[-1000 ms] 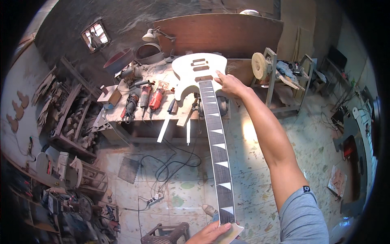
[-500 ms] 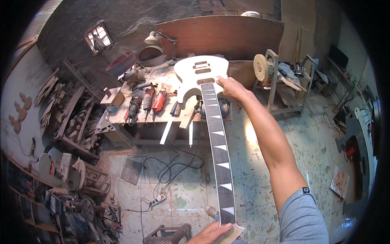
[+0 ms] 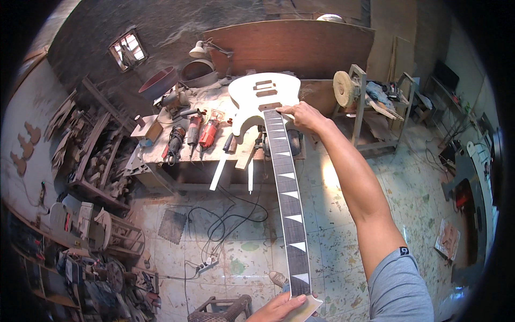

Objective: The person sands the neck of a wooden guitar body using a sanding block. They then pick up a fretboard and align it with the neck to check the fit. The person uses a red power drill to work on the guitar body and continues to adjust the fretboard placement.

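Observation:
I hold an unfinished electric guitar out in front of me. Its pale, unpainted body points away, above the workbench. The long dark neck with white triangular inlays runs back toward me. My right hand grips the neck where it joins the body, arm stretched out. My left hand holds the near end of the neck, by the pale headstock at the lower edge.
A cluttered workbench carries red and black power tools and wood strips. A buffing wheel stands on a frame to the right. Cables and a power strip lie on the tiled floor. Shelves of parts line the left wall.
The guitar and both hands keep their grip; the view has shifted slightly, with the guitar body sitting a little higher and further right in the picture.

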`<state>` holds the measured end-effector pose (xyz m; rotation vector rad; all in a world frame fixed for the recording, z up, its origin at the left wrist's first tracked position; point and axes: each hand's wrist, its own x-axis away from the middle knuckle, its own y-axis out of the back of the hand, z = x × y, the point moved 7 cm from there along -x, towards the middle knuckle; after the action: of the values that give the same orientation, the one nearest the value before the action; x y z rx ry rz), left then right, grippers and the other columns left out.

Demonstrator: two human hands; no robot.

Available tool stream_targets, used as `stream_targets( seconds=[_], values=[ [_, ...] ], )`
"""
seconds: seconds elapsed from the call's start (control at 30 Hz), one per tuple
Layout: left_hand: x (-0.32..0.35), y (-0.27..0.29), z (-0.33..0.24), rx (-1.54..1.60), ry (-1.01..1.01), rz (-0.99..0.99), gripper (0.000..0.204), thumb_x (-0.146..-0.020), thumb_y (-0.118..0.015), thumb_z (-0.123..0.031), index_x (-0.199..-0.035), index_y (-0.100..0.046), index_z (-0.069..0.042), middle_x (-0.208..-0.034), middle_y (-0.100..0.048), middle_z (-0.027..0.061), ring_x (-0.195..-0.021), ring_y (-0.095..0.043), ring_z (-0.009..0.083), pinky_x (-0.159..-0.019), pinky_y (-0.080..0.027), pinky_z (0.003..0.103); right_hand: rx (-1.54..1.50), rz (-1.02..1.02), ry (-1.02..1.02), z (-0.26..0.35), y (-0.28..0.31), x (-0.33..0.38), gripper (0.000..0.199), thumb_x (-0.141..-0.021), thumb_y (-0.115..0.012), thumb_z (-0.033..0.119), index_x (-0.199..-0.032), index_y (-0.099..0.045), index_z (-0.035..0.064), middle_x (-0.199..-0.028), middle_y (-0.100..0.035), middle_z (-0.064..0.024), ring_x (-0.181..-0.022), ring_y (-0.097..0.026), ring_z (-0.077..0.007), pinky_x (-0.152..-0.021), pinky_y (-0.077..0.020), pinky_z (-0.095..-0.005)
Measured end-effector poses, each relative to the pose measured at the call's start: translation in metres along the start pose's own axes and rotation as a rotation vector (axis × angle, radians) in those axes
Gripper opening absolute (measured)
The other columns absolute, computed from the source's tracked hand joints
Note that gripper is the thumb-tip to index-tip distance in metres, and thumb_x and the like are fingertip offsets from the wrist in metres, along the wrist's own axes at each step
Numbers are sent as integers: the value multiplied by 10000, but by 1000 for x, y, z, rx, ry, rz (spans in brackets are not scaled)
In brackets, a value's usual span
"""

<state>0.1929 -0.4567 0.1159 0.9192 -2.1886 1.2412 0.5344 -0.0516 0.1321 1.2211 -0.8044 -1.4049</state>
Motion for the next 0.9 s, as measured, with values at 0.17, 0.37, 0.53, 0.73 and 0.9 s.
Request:
stream_targets(
  seconds=[0.17, 0.37, 0.53, 0.73, 0.9],
  values=[
    [-9, 16, 6, -121, -105, 74, 297, -1052, -622, -200, -1292, -654, -26, -1242, -650, 74, -1193, -587, 147, -1048, -421, 275, -1, -23, 0, -5, -6, -8, 428, -999, -547, 161, -1372, -674, 330, -1214, -725, -150, -1121, -665, -384, -1019, -520, -484],
    [9, 2, -21, -544, -229, 187, 413, -993, -663, -79, -1386, -603, 33, -1305, -622, 133, -1271, -566, 236, -1129, -388, 340, -57, -48, -72, -4, -3, -7, 384, -1077, -509, 441, -1254, -742, 192, -1175, -728, -189, -1152, -647, -407, -1030, -507, -498],
    [-28, 39, 27, -403, 13, 164, 460, -1057, -560, -312, -1390, -605, 3, -1178, -677, 80, -1097, -613, 161, -977, -466, 296, -30, -43, -60, 4, -5, -7, 405, -1083, -493, 450, -1289, -721, 187, -1232, -712, -185, -1203, -625, -404, -1066, -493, -498],
    [4, 12, 0, -563, -152, 51, 444, -992, -645, -167, -1402, -607, 0, -1230, -661, 122, -1176, -607, 230, -1052, -430, 338, -27, 51, -120, 24, 18, 8, 638, -872, -583, -10, -1445, -617, 270, -1357, -668, -127, -1175, -655, -375, -1024, -524, -469],
    [9, 7, -18, -748, -188, 40, 503, -927, -715, -69, -1413, -607, 3, -1345, -633, 164, -1330, -554, 287, -1174, -358, 389, 0, 41, -248, 9, 16, 6, 536, -949, -567, 72, -1435, -625, 292, -1282, -702, -147, -1189, -651, -374, -1036, -525, -482]
  ],
)
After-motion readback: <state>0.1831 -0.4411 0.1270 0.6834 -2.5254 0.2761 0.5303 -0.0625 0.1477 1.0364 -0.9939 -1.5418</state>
